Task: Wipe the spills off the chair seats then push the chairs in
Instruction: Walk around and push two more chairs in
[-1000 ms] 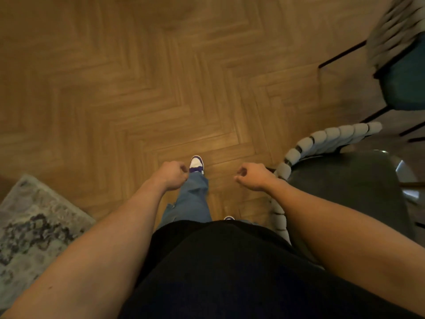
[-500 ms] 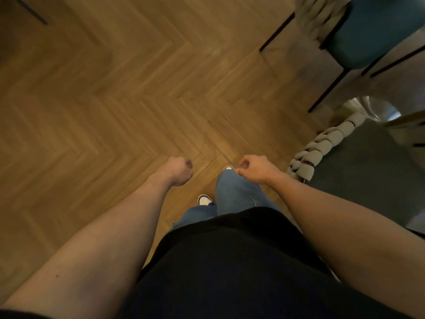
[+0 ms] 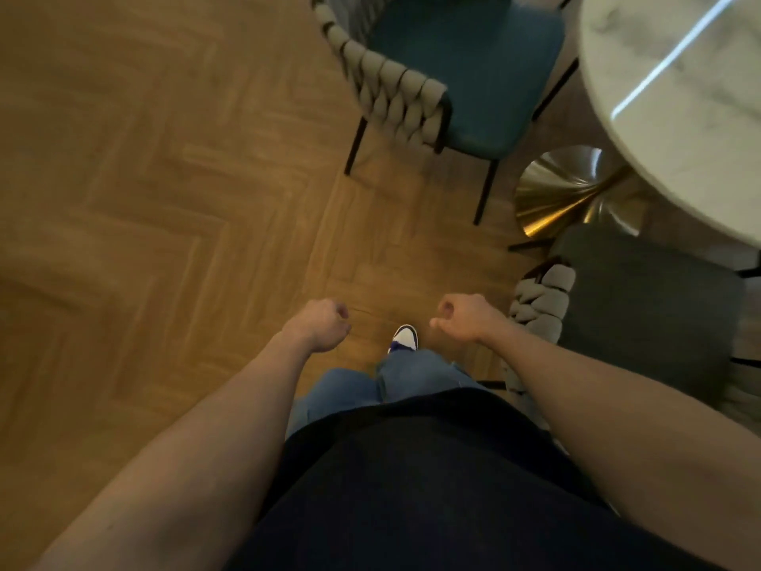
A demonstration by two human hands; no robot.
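Left hand (image 3: 323,323): fingers curled into a loose fist, holding nothing, over the floor.
Right hand (image 3: 465,317): fingers curled, holding nothing, just left of the grey chair.
Grey chair (image 3: 646,307): near right, seat partly under the marble table (image 3: 675,96).
Teal chair (image 3: 465,72): far, left of the table.
Floor (image 3: 144,179): herringbone wood.

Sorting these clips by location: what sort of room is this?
Probably a home dining area: a round marble-topped table on a brass base, two upholstered chairs with woven backs, teal chair and grey chair, on a herringbone wood floor.
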